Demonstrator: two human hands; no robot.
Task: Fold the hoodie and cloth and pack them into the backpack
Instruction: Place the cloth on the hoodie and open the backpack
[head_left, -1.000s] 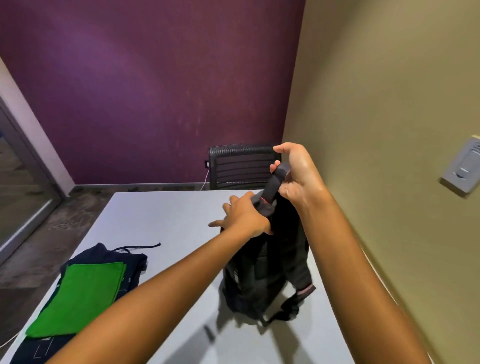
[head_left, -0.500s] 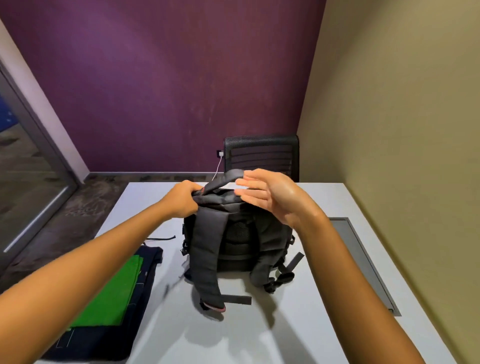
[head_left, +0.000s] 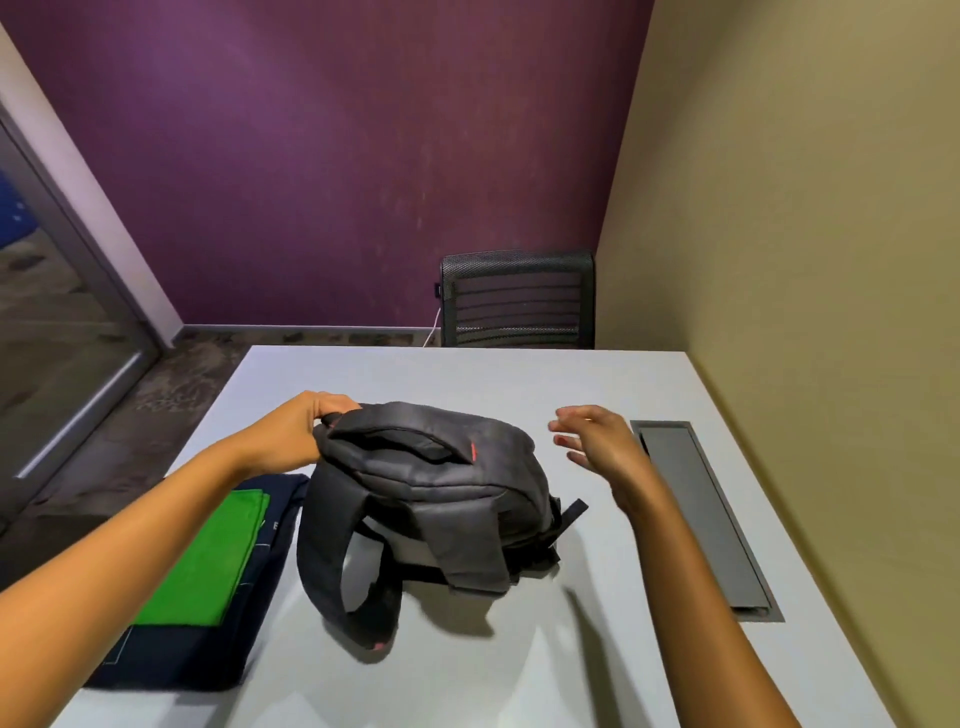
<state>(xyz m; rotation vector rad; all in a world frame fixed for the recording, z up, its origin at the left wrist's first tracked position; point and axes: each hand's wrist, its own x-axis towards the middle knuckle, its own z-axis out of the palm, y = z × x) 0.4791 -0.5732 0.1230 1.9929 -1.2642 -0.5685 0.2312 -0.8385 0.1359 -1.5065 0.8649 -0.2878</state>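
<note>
Left hand (head_left: 291, 436) grips the backpack (head_left: 436, 467) at its nine o'clock edge; right hand (head_left: 602, 447) hovers at three o'clock, fingers spread, apart.

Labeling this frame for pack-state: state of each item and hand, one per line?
backpack: on the table, no opening visible, straps toward the camera
green cloth: folded, on the hoodie
hoodie: folded, flat on the table
left hand: grips the backpack's top edge
right hand: open, off the backpack
</note>
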